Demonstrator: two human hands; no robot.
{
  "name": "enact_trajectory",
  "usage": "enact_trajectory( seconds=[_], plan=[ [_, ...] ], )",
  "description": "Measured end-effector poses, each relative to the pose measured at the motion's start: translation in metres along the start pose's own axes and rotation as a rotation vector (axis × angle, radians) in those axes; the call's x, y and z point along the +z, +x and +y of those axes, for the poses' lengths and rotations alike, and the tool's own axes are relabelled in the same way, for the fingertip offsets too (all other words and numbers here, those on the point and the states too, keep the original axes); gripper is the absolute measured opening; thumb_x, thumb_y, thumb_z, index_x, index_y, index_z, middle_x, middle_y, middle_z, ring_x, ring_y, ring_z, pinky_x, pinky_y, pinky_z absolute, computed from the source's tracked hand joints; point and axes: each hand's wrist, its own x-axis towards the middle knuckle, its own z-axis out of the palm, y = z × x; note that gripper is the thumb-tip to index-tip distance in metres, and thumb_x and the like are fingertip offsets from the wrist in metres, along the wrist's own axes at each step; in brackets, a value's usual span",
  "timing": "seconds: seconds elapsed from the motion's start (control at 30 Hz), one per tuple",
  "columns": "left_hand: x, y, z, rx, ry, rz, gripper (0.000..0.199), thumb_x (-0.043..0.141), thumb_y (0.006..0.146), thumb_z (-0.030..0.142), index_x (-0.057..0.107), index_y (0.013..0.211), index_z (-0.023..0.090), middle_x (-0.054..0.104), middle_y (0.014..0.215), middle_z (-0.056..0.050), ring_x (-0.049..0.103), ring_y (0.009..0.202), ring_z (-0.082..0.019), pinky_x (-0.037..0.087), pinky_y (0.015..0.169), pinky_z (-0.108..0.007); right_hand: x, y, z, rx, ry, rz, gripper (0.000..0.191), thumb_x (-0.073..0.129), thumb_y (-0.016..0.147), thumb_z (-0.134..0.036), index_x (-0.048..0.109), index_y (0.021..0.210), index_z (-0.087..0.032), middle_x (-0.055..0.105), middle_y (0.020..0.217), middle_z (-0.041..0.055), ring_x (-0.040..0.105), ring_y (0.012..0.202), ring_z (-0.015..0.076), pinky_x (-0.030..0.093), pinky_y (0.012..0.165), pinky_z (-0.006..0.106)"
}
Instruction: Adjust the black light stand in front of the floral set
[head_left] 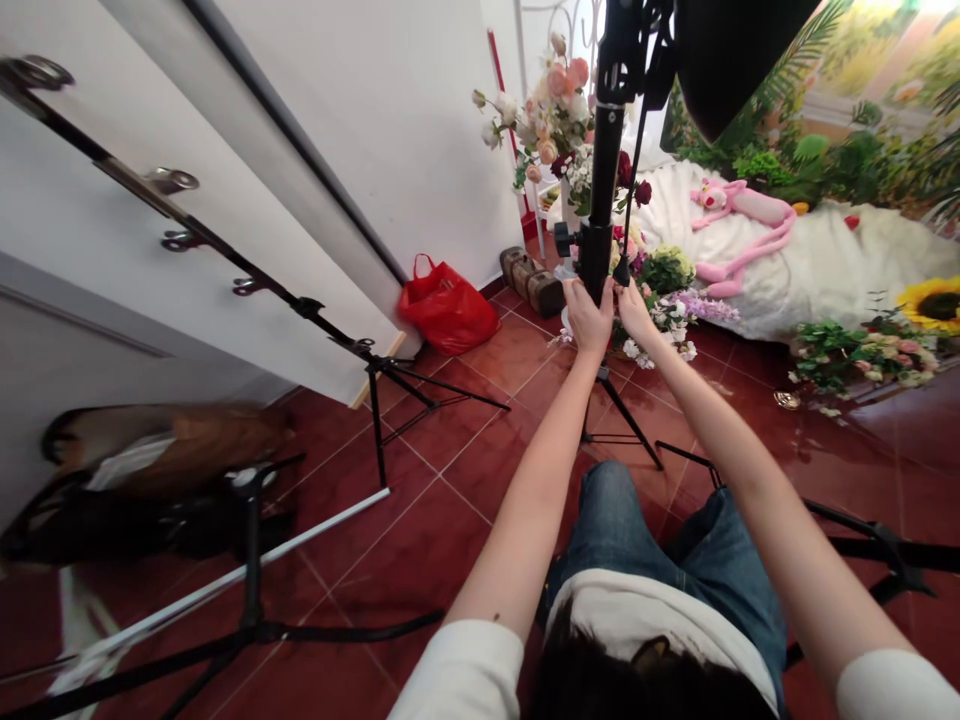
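Observation:
A black light stand (598,215) rises upright in front of me, with a knob (564,239) on its left side and a large black head (731,60) at the top. My left hand (589,318) is closed around its column just below the knob. Close on the right, my right hand (634,312) has its fingers pinched together at the lower end of a thin black rod (636,180) hanging alongside the column. Whatever lies between those fingertips is too small to make out. The stand's legs (630,425) spread on the tiled floor below my hands.
A red bag (448,308) and a brown roll-shaped case (532,282) lie by the wall. Flowers (559,110) stand behind the column. A pink plush toy (757,215) rests on white fabric (832,260). Other tripod legs (255,630) and a white pole (300,540) cross the left floor.

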Motion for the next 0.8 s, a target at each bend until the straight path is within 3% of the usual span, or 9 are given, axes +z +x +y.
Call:
enact_trajectory(
  seconds=[0.07, 0.13, 0.3, 0.6, 0.7, 0.8],
  plan=[
    [0.000, 0.001, 0.000, -0.006, -0.002, -0.005, 0.058, 0.046, 0.091, 0.067, 0.054, 0.115, 0.014, 0.057, 0.120, -0.019, 0.050, 0.136, -0.030, 0.040, 0.116, -0.041, 0.008, -0.006, 0.008, -0.136, -0.020, 0.199, 0.011, 0.046, 0.096, -0.031, 0.052, 0.091, -0.023, 0.058, 0.094, 0.0026, 0.058, 0.101, 0.0130, 0.050, 0.087, 0.020],
    [-0.001, 0.001, 0.002, -0.021, -0.003, -0.016, 0.060, 0.045, 0.091, 0.068, 0.054, 0.114, 0.014, 0.056, 0.121, -0.020, 0.048, 0.137, -0.031, 0.040, 0.115, -0.042, 0.014, -0.010, 0.014, -0.176, -0.035, 0.302, 0.015, 0.042, 0.095, -0.036, 0.051, 0.095, -0.024, 0.058, 0.099, 0.0040, 0.057, 0.105, 0.0137, 0.049, 0.089, 0.022],
    [-0.003, 0.001, 0.005, -0.052, -0.013, -0.052, 0.059, 0.043, 0.091, 0.068, 0.054, 0.112, 0.014, 0.054, 0.123, -0.021, 0.048, 0.137, -0.031, 0.039, 0.116, -0.043, 0.017, -0.014, 0.009, -0.126, 0.073, 0.239, 0.020, 0.047, 0.089, -0.042, 0.047, 0.104, -0.029, 0.059, 0.105, 0.0008, 0.060, 0.098, 0.0125, 0.052, 0.077, 0.021],
    [-0.005, 0.000, 0.010, -0.013, 0.041, 0.001, 0.058, 0.040, 0.091, 0.069, 0.053, 0.104, 0.014, 0.056, 0.116, -0.019, 0.055, 0.127, -0.030, 0.043, 0.112, -0.043, 0.026, -0.007, 0.019, 0.091, 0.429, 0.298, 0.026, 0.050, 0.074, -0.012, 0.050, 0.097, -0.025, 0.060, 0.081, -0.0049, 0.058, 0.072, 0.0107, 0.050, 0.069, 0.020],
    [-0.005, -0.001, 0.010, -0.005, 0.078, -0.002, 0.060, 0.038, 0.092, 0.070, 0.054, 0.103, 0.013, 0.057, 0.116, -0.020, 0.056, 0.126, -0.030, 0.045, 0.110, -0.045, 0.020, -0.003, 0.019, 0.127, 0.529, 0.262, 0.015, 0.045, 0.078, -0.011, 0.053, 0.083, -0.023, 0.059, 0.073, -0.0045, 0.055, 0.065, 0.0104, 0.049, 0.066, 0.019],
    [-0.003, 0.000, 0.007, 0.011, 0.097, 0.008, 0.062, 0.036, 0.093, 0.070, 0.054, 0.104, 0.013, 0.058, 0.115, -0.021, 0.057, 0.125, -0.030, 0.046, 0.108, -0.045, 0.008, -0.002, 0.015, 0.175, 0.561, 0.223, 0.017, 0.043, 0.089, -0.024, 0.054, 0.077, -0.022, 0.059, 0.067, -0.0032, 0.053, 0.059, 0.0111, 0.049, 0.062, 0.021]
  ],
)
